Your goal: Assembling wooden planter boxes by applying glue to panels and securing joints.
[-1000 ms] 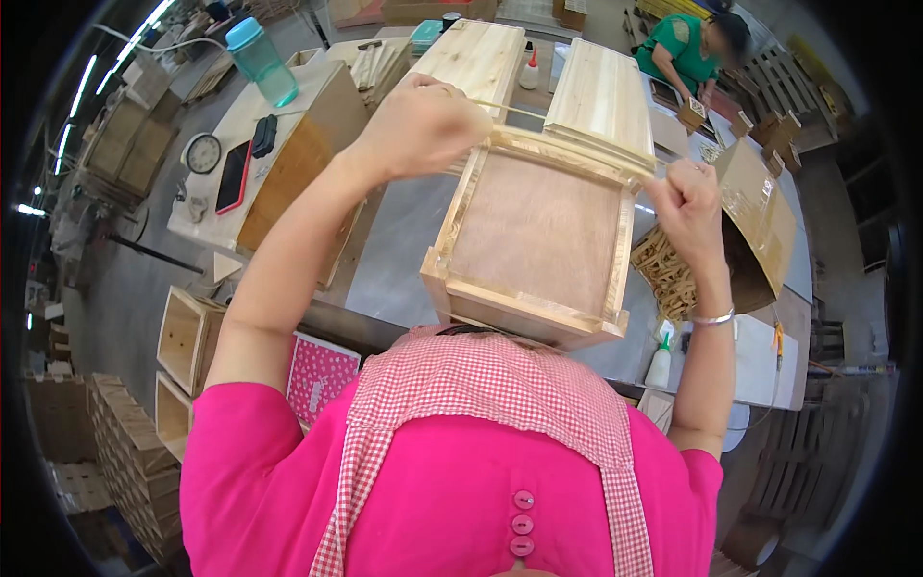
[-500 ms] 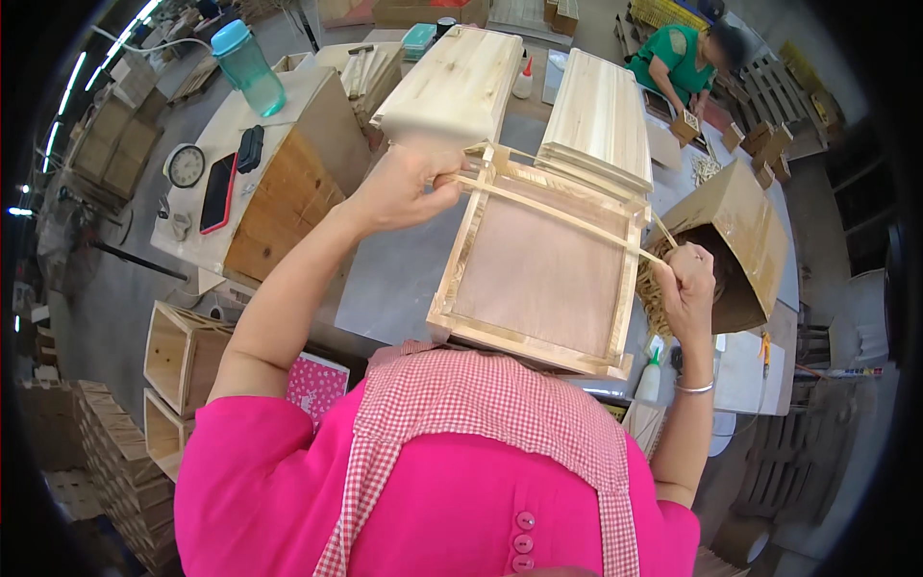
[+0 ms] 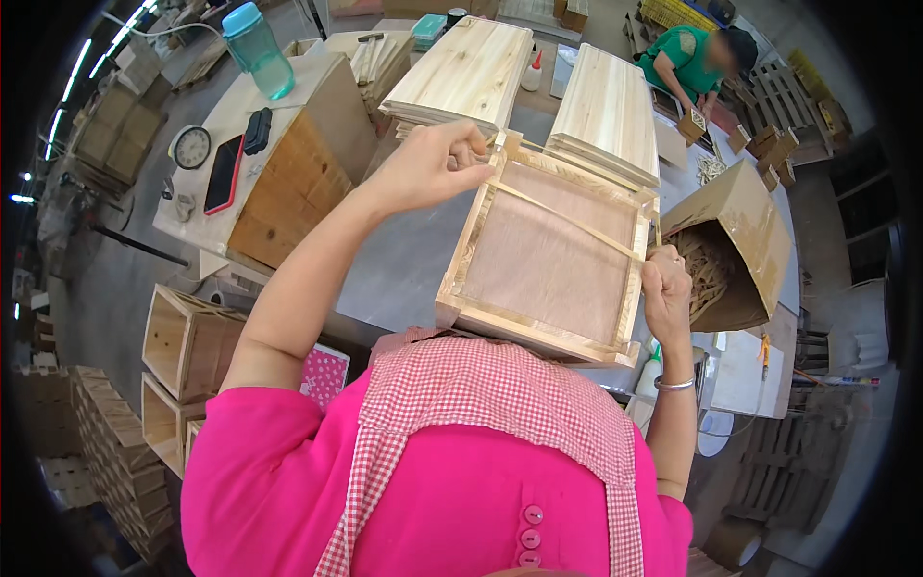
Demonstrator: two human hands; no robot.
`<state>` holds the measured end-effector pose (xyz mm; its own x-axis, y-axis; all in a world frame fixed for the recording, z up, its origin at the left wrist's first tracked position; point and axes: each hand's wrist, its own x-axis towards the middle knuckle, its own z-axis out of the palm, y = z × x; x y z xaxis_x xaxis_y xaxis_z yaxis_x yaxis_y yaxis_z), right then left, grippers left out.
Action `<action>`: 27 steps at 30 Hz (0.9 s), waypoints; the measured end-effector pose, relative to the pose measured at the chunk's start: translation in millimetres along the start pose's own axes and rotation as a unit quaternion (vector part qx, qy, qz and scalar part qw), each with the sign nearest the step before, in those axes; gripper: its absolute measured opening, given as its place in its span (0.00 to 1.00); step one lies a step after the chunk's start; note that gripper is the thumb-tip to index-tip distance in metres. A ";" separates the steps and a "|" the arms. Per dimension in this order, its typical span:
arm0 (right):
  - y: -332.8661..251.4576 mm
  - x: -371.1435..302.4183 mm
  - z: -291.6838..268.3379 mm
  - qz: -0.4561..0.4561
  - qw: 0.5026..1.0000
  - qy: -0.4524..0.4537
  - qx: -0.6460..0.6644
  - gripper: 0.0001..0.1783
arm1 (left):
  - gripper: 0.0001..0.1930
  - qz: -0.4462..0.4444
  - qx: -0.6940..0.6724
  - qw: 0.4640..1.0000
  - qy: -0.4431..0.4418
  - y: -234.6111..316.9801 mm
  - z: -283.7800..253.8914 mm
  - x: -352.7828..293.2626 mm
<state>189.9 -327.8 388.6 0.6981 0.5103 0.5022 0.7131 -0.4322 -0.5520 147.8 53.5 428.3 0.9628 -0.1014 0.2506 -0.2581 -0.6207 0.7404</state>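
A shallow wooden box (image 3: pixel 468 240) with a thin plywood panel framed by pale strips lies on the table in front of me. Stretched slantwise across its far part is a tan rubber band (image 3: pixel 569 220). My left hand (image 3: pixel 433 168) is closed at the far left corner, thumb and fingers pinching the band's end. At the box's right side my right hand (image 3: pixel 666 290) is curled into a fist around the other end of the band. Beside that hand a cardboard carton (image 3: pixel 745 231) lies tipped toward me, with many tan bands inside.
Two stacks of wooden panels (image 3: pixel 466 72) stand beyond the box. To the left, a side table holds a teal bottle (image 3: pixel 260 53), a red-edged phone (image 3: pixel 223 175) and a round clock (image 3: pixel 190 147). A glue bottle (image 3: pixel 650 370) is near my right forearm. A person in green (image 3: pixel 678 62) works far right.
My right hand has come down closer to the box's right side, drawing the band lower there. The left hand stays at the far left corner, its fingers slightly shifted.
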 end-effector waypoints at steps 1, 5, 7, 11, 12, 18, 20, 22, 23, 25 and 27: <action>-0.2 -0.4 -0.1 0.008 1.000 -0.003 0.000 0.24 | 0.15 0.002 0.001 1.000 -0.002 4.8 -4.2 5.3; 2.3 -2.1 0.8 -0.006 1.000 -0.001 -0.008 0.24 | 0.15 -0.058 0.046 0.995 -0.063 18.8 -9.8 24.7; -0.7 -5.9 1.7 0.003 1.000 -0.002 -0.016 0.23 | 0.14 -0.064 0.053 0.994 -0.069 19.6 -7.4 29.2; -3.0 -6.8 3.7 0.002 1.000 0.015 -0.011 0.23 | 0.15 0.010 0.111 0.994 -0.013 12.7 -1.0 32.3; -3.8 -7.2 3.5 0.002 1.000 0.015 -0.013 0.23 | 0.15 0.055 0.152 0.987 0.018 9.4 2.3 30.8; 0.6 -7.1 2.8 0.003 1.000 0.009 -0.014 0.21 | 0.16 -0.045 -0.124 0.987 0.094 -4.0 9.1 22.9; 0.0 -9.6 -3.6 0.002 1.000 -0.010 -0.017 0.20 | 0.19 -0.005 -0.249 0.968 0.037 -2.4 1.2 11.4; -2.9 -8.4 -7.8 0.020 0.999 0.007 0.044 0.18 | 0.21 0.084 -0.131 0.985 -0.072 2.8 -6.0 -2.8; -4.3 -8.2 -14.4 0.029 0.997 -0.031 0.057 0.17 | 0.19 0.096 -0.140 0.981 -0.098 -1.7 -12.9 -10.7; -22.2 -13.1 -27.0 0.061 0.992 -0.070 0.082 0.18 | 0.20 0.103 -0.083 0.985 -0.109 -5.1 -21.1 -37.5; -31.7 -28.4 -38.2 0.090 0.982 -0.119 0.112 0.24 | 0.28 0.110 0.001 0.983 -0.146 0.4 -32.0 -58.8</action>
<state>149.9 -356.9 417.3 0.7577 0.6117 0.2274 0.5283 -0.3704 -0.7640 88.5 84.1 433.9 0.8660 -0.4518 0.2144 -0.4625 -0.5606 0.6869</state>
